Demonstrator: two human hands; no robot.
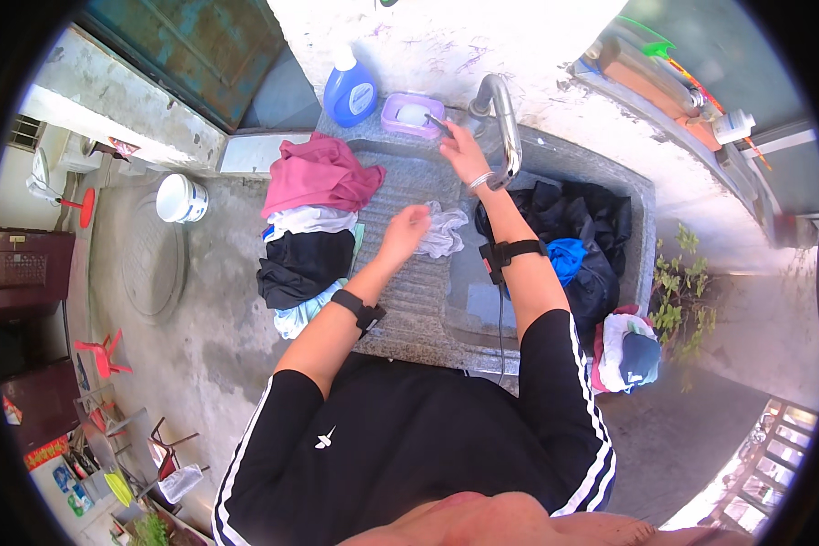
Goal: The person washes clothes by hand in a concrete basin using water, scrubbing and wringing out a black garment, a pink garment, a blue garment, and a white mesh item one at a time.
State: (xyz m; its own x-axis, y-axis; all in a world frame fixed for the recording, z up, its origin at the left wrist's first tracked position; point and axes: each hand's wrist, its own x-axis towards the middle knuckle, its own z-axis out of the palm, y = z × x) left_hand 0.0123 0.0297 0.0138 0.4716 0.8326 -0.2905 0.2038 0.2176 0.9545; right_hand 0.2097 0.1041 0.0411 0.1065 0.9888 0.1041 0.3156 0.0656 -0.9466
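- Cloth (pixel 443 229), pale grey, sits bunched on the ridged slab (pixel 412 305); I'd spread it flat and pin one edge before rubbing along the ridges.
- Left hand (pixel 404 233): half curled right beside it; can't tell from here whether I've gripped it.
- Dark clothes (pixel 601 214) lie in the basin to the right; I'd avoid mixing the cloth in.
- Right hand (pixel 465 159): fingers at a small dark piece (pixel 434 120) near the tap (pixel 510 132), maybe its lever; can't confirm a pinch. Gentle turn, wrist clear of spout.
- Soap dish (pixel 390 118), blue bottle (pixel 348 98) behind: easy to knock.
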